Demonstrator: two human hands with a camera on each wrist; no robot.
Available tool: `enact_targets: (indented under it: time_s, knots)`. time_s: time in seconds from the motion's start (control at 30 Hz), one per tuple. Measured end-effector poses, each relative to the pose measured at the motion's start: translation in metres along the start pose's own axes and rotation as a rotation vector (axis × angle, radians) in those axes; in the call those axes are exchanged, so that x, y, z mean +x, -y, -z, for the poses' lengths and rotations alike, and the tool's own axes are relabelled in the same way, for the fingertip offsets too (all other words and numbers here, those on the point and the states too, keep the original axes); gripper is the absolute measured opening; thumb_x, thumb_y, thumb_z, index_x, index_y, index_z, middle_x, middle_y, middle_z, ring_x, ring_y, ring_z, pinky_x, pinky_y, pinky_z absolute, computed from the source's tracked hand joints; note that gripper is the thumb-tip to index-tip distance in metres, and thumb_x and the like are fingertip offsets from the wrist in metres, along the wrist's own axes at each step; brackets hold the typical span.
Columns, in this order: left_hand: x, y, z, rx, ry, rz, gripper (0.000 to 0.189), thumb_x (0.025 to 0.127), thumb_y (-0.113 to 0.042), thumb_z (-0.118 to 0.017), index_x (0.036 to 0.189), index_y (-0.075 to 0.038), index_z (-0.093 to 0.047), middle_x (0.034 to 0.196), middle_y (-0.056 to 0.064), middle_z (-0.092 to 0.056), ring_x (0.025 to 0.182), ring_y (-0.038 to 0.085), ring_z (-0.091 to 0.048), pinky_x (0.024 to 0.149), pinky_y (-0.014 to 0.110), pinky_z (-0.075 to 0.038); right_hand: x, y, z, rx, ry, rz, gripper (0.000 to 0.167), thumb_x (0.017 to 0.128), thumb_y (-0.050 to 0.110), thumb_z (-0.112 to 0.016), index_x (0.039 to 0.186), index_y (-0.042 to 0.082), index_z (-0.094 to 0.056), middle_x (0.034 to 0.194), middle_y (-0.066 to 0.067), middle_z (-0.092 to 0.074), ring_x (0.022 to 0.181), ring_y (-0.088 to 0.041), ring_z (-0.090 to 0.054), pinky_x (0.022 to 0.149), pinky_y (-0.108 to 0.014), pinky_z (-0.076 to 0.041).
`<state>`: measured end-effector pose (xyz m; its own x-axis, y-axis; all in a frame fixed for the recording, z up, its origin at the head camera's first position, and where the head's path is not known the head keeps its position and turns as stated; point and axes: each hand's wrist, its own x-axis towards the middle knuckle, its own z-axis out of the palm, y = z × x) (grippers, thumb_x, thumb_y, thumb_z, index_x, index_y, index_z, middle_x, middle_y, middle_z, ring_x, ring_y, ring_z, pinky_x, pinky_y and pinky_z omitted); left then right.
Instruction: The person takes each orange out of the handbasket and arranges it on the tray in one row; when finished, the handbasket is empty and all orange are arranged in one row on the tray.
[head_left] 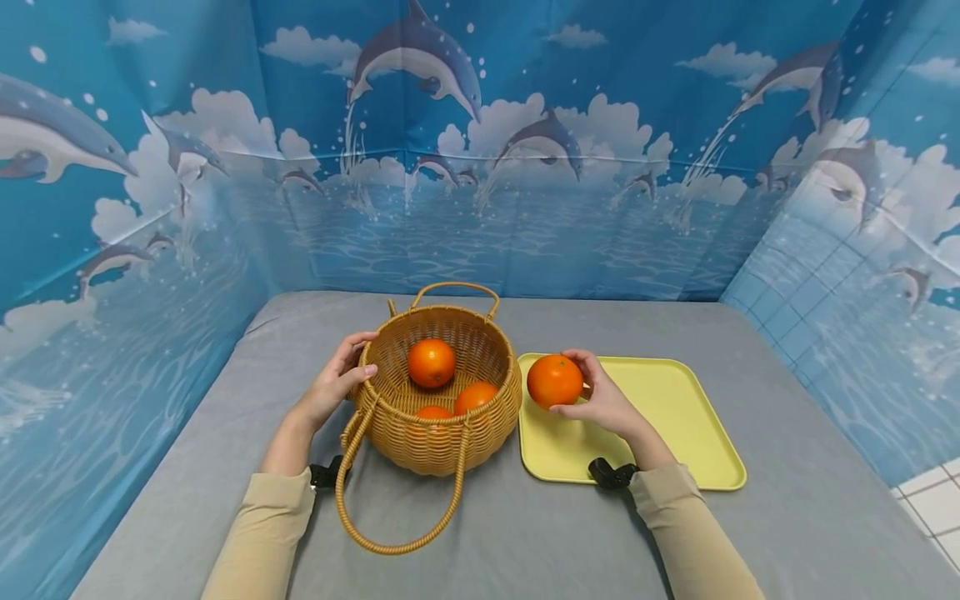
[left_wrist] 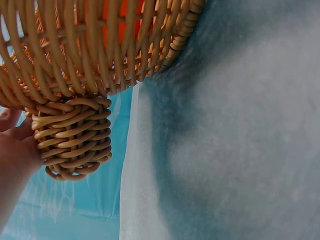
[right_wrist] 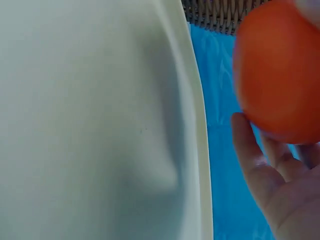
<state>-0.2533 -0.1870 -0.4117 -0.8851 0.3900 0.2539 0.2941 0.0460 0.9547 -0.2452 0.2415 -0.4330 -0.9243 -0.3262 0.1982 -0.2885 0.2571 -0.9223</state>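
Observation:
A round wicker basket [head_left: 420,450] stands on the grey cloth with three oranges inside: one orange [head_left: 431,362] toward the back, another orange [head_left: 476,395] at the right, and a third orange [head_left: 433,412] half hidden behind the front rim. My left hand [head_left: 336,379] grips the basket's left rim, thumb over the edge. In the left wrist view, part of that hand shows beside a woven lug [left_wrist: 75,140] on the basket's side. Between thumb and fingers, my right hand [head_left: 609,405] holds an orange [head_left: 553,382] above the left edge of the yellow tray [head_left: 667,425].
One basket handle [head_left: 397,548] hangs down toward me over the cloth; the other handle [head_left: 453,285] stands up at the back. Grey cloth [head_left: 540,542] covers the table. A blue dolphin-print curtain [head_left: 495,242] closes off the back and sides.

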Motion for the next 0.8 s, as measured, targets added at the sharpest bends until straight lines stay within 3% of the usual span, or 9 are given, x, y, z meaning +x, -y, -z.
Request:
enact_targets:
  time_s: [0.3, 0.6, 0.8]
  knots:
    - [0.000, -0.001, 0.001, 0.000, -0.002, -0.001, 0.051, 0.095, -0.010, -0.048, 0.142, -0.006, -0.028, 0.140, 0.024, -0.031, 0.122, 0.043, -0.032, 0.086, 0.029, -0.041, 0.001, -0.009, -0.002, 0.042, 0.023, -0.057, 0.086, 0.068, -0.004, -0.080, 0.137, 0.006, -0.030, 0.136, -0.016, -0.037, 0.119, -0.035, -0.042, 0.092, -0.044, -0.040]
    - [0.000, 0.001, 0.002, -0.002, 0.003, 0.004, 0.051, 0.095, -0.011, -0.048, 0.142, -0.009, -0.029, 0.141, 0.024, -0.030, 0.123, 0.042, -0.033, 0.086, 0.030, -0.041, 0.001, -0.021, -0.007, 0.021, 0.067, -0.055, 0.083, 0.067, -0.002, -0.081, 0.136, 0.008, -0.035, 0.131, -0.022, -0.045, 0.115, -0.035, -0.046, 0.088, -0.037, -0.044]
    - [0.000, 0.001, 0.002, -0.002, 0.000, -0.001, 0.051, 0.094, -0.013, -0.049, 0.142, -0.009, -0.030, 0.141, 0.024, -0.031, 0.123, 0.041, -0.034, 0.086, 0.030, -0.041, 0.002, -0.020, -0.010, 0.020, 0.093, -0.021, 0.087, 0.068, -0.002, -0.081, 0.140, 0.005, -0.033, 0.136, -0.020, -0.041, 0.121, -0.035, -0.042, 0.094, -0.037, -0.040]
